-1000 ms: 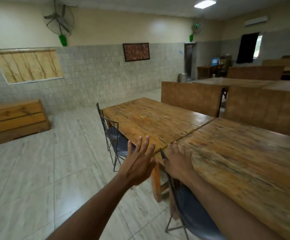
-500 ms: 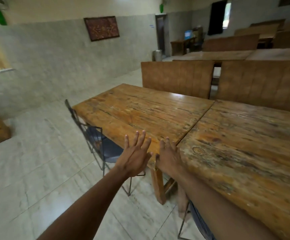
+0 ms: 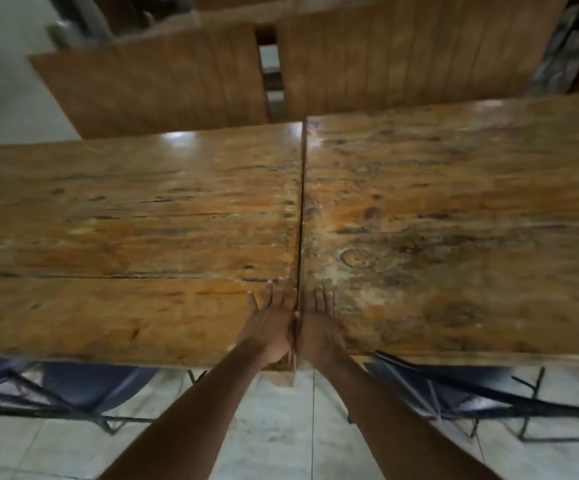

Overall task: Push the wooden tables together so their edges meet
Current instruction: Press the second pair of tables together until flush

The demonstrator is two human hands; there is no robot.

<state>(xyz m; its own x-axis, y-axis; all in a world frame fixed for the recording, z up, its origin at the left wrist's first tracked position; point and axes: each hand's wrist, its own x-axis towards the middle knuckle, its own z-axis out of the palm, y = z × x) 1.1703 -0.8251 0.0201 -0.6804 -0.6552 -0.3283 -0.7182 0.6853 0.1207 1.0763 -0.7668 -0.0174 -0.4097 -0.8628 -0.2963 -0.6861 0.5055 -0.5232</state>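
Observation:
Two worn wooden tables stand side by side, seen from above. The left table (image 3: pixel 125 237) and the right table (image 3: pixel 454 220) meet along a thin dark seam running from the far edge to the near edge. My left hand (image 3: pixel 272 323) lies flat with fingers spread on the near right corner of the left table. My right hand (image 3: pixel 321 323) lies flat on the near left corner of the right table. The two hands sit on either side of the seam, almost touching, and hold nothing.
Blue metal-framed chairs are tucked under the near edges, one on the left (image 3: pixel 73 386) and one on the right (image 3: pixel 454 389). Two wooden bench backs (image 3: pixel 163 88) (image 3: pixel 419 53) stand behind the tables. Pale tiled floor (image 3: pixel 281 438) lies below me.
The view has swung from an oblique look across the room to straight down over the tables. Both hands have moved from the air near the corner onto the tabletops beside the seam.

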